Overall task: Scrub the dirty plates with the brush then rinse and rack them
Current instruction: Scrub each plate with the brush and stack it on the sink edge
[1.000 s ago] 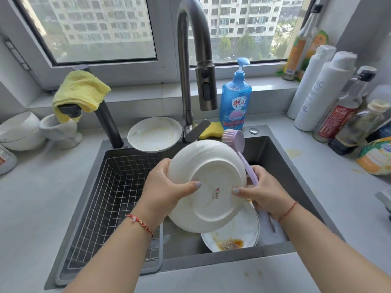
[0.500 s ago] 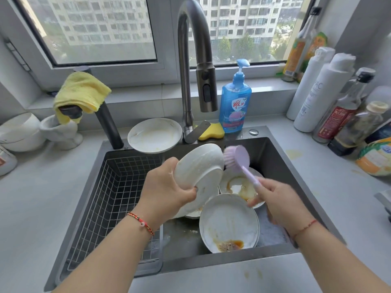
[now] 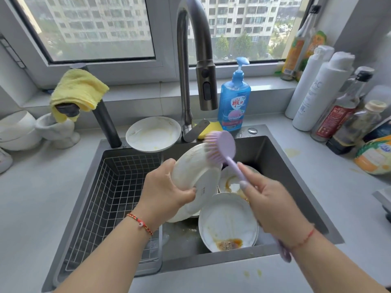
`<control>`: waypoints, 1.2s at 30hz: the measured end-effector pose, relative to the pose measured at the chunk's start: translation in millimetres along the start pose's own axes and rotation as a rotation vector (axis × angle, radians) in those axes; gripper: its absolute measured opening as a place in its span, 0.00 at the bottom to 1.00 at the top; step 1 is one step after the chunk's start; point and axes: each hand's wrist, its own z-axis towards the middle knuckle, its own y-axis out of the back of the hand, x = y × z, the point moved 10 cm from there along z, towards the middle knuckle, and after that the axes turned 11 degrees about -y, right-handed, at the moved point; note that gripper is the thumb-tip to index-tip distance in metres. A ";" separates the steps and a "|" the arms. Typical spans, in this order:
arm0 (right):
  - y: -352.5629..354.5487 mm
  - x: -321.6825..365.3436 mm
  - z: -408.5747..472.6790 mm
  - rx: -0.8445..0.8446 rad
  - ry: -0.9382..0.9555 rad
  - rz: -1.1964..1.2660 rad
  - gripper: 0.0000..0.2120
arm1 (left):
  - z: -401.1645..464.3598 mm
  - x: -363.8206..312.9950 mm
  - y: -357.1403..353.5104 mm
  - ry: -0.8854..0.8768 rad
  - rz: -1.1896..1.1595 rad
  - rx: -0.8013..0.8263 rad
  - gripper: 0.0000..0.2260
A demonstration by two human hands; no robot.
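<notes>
change: plate [image 3: 195, 176] is now tilted edge-on, brush [image 3: 220, 148] brought onto its upper rim | hands: left hand [image 3: 164, 194] clamped on plate, right hand [image 3: 269, 205] on brush handle | meaning: scrubbing is judged begun

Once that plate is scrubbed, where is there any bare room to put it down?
The wire rack in the sink's left half is bare. So is the counter left of the sink, below the white bowls. The sink's right half is crowded with dirty plates, and bottles crowd the counter's far right.
</notes>
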 end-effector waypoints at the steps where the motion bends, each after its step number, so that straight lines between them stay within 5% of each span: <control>1: 6.7 -10.8 9.9 -0.028 -0.077 0.022 0.21 | -0.7 -2.6 2.3 -0.019 0.001 -0.001 0.17; 3: 6.2 -21.2 13.0 -0.009 -0.122 0.028 0.20 | 1.6 -4.4 2.1 -0.042 0.007 0.014 0.18; 8: -37.2 35.6 -35.7 0.200 0.120 -0.061 0.24 | 10.8 -9.7 -1.1 -0.025 0.006 0.030 0.08; 9: -41.6 38.4 -38.9 0.201 0.142 -0.105 0.24 | 12.4 -15.2 -3.1 -0.124 0.057 0.026 0.10; 13: -12.0 17.8 -4.4 0.071 0.052 -0.085 0.22 | 3.2 -1.7 7.7 -0.040 0.013 -0.010 0.17; 20: -57.0 -92.7 17.4 0.209 -0.534 0.693 0.12 | 4.7 8.0 24.5 0.034 -0.202 -0.163 0.18; 28: -92.2 -91.0 37.3 0.213 -0.524 1.034 0.28 | -4.8 6.5 1.7 0.136 -0.670 -0.308 0.24; 36: -25.9 -82.2 56.2 0.122 -0.295 0.528 0.33 | -5.2 24.8 -12.7 0.261 -0.734 -0.085 0.30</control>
